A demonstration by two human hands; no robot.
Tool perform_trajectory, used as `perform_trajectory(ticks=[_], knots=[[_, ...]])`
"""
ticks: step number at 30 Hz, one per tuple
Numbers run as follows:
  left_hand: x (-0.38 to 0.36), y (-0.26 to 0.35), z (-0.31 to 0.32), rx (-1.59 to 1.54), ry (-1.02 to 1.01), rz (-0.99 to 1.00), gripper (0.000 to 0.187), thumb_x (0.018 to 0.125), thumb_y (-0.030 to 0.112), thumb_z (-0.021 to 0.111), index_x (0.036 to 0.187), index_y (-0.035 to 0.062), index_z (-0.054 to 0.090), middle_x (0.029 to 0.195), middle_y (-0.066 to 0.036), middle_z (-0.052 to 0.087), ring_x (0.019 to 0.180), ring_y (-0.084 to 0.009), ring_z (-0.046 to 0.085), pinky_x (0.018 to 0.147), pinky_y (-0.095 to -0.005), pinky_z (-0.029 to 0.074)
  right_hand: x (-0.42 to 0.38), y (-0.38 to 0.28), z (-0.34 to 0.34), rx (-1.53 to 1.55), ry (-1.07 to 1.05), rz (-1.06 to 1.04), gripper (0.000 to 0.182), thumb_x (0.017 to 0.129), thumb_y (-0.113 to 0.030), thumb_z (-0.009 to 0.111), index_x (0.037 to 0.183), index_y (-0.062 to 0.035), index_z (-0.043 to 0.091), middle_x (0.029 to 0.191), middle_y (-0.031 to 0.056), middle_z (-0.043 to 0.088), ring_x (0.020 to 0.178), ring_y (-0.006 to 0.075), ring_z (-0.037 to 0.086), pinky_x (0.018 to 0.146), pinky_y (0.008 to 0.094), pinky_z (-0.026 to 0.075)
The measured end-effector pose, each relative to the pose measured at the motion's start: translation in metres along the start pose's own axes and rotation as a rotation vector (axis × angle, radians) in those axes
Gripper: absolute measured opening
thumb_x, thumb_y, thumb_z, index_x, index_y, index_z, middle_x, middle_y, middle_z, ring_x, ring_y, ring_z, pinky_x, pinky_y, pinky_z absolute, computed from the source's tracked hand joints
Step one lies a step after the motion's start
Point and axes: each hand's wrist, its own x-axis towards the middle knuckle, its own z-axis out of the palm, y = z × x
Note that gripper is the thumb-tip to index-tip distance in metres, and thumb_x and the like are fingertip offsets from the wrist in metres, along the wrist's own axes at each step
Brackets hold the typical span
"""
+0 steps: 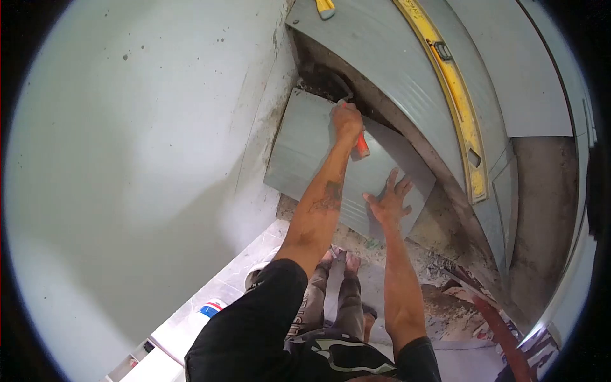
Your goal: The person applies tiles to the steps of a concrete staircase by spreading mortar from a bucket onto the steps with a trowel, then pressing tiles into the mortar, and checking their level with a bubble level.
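My left hand (pixel 347 122) is wrapped around the orange handle (pixel 361 150) of a trowel. The trowel's bent metal neck (pixel 345 95) reaches past the far edge of a grey tile (pixel 305 143), into the dark gap (pixel 318 70) there; its blade is hard to make out. My right hand (pixel 390 201) has its fingers spread on the near right part of the same tile. That tile lies at an angle beside the white wall (pixel 159 127), with rough mortar-like ground showing around its near and right edges.
A yellow spirit level (pixel 455 95) lies on the grey tiled surface (pixel 382 51) beyond the gap. A yellow-handled tool (pixel 325 9) is partly visible at the top. Rubble (pixel 445 309) and a reddish-brown bar (pixel 499 325) are at lower right. A bucket (pixel 253 272) stands near my left arm.
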Motion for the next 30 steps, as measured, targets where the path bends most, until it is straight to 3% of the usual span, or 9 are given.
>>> perform_trajectory(ticks=[7, 10, 12, 16, 18, 20, 24, 28, 30], knots=[[-0.004, -0.048, 0.026, -0.031, -0.048, 0.098, 0.028, 0.097, 0.022, 0.045, 0.096, -0.0059, 0.049, 0.074, -0.015, 0.055, 0.05, -0.0274, 0.057, 0.043, -0.0396, 0.047, -0.001, -0.001, -0.001, 0.021, 0.004, 0.006, 0.116, 0.071, -0.052, 0.078, 0.155, -0.0303, 0.001, 0.162, 0.0118, -0.009, 0.149, 0.0315, -0.005, 0.101, 0.0777, 0.019], [0.005, -0.062, 0.038, 0.072, 0.247, 0.368, 0.027, 0.097, 0.021, 0.044, 0.096, -0.0052, 0.05, 0.073, -0.015, 0.055, 0.051, -0.0274, 0.058, 0.043, -0.0393, 0.048, 0.007, -0.002, -0.005, 0.016, 0.017, 0.011, 0.116, 0.072, -0.051, 0.078, 0.155, -0.0301, 0.0, 0.162, 0.012, -0.008, 0.15, 0.0314, -0.005, 0.101, 0.0776, 0.019], [-0.008, -0.052, 0.024, -0.059, 0.068, 0.067, 0.027, 0.097, 0.021, 0.044, 0.098, -0.0052, 0.051, 0.076, -0.017, 0.057, 0.053, -0.0279, 0.059, 0.045, -0.039, 0.049, 0.0, 0.0, -0.002, 0.006, -0.002, 0.014, 0.117, 0.072, -0.05, 0.079, 0.155, -0.03, 0.0, 0.162, 0.0121, -0.008, 0.15, 0.0313, -0.005, 0.101, 0.0775, 0.02], [0.031, -0.069, 0.025, 0.2, 0.163, 0.378, 0.027, 0.098, 0.021, 0.044, 0.1, -0.0048, 0.051, 0.078, -0.018, 0.058, 0.056, -0.0284, 0.061, 0.045, -0.0379, 0.048, 0.009, -0.01, -0.015, 0.03, 0.017, 0.015, 0.116, 0.072, -0.048, 0.079, 0.156, -0.0289, 0.002, 0.162, 0.012, -0.008, 0.15, 0.0307, -0.004, 0.102, 0.0768, 0.019], [0.006, -0.032, -0.007, 0.094, -0.009, 0.187, 0.027, 0.098, 0.022, 0.043, 0.103, -0.0033, 0.052, 0.081, -0.018, 0.059, 0.06, -0.0283, 0.062, 0.045, -0.0392, 0.048, -0.008, 0.0, -0.005, 0.023, -0.019, 0.051, 0.115, 0.072, -0.047, 0.079, 0.156, -0.0285, 0.003, 0.162, 0.0119, -0.008, 0.15, 0.0308, -0.004, 0.102, 0.0769, 0.019], [0.043, -0.054, -0.01, 0.13, 0.044, 0.337, 0.02, 0.096, 0.018, 0.046, 0.091, 0.0008, 0.056, 0.079, -0.014, 0.059, 0.055, -0.025, 0.059, 0.044, -0.0394, 0.045, 0.0, -0.001, -0.006, 0.059, 0.027, 0.0, 0.115, 0.071, -0.047, 0.08, 0.156, -0.0288, 0.004, 0.162, 0.0118, -0.007, 0.15, 0.0305, -0.003, 0.102, 0.077, 0.019], [0.046, -0.035, -0.03, -0.122, -0.109, 0.019, 0.025, 0.1, 0.022, 0.042, 0.094, 0.0002, 0.053, 0.078, -0.014, 0.058, 0.058, -0.026, 0.06, 0.046, -0.0401, 0.047, -0.007, 0.001, -0.001, 0.074, 0.024, 0.046, 0.115, 0.071, -0.047, 0.079, 0.156, -0.0291, 0.004, 0.162, 0.0123, -0.006, 0.15, 0.0307, -0.003, 0.101, 0.0771, 0.019], [0.061, -0.044, -0.042, 0.05, -0.075, 0.16, 0.027, 0.101, 0.024, 0.038, 0.1, 0.0004, 0.051, 0.084, -0.016, 0.057, 0.058, -0.0272, 0.059, 0.049, -0.0416, 0.049, 0.002, 0.005, -0.003, 0.075, 0.087, -0.019, 0.115, 0.069, -0.052, 0.079, 0.156, -0.026, 0.008, 0.162, 0.0145, -0.002, 0.15, 0.0316, 0.0, 0.1, 0.0782, 0.02], [0.095, -0.069, -0.059, 0.12, -0.354, 0.133, 0.022, 0.099, 0.018, 0.04, 0.105, 0.0005, 0.053, 0.082, -0.014, 0.057, 0.059, -0.0283, 0.059, 0.051, -0.0422, 0.051, 0.006, 0.01, 0.01, 0.098, 0.172, -0.053, 0.117, 0.067, -0.053, 0.08, 0.156, -0.0261, 0.008, 0.162, 0.0147, 0.0, 0.15, 0.0325, 0.002, 0.1, 0.0786, 0.02]])
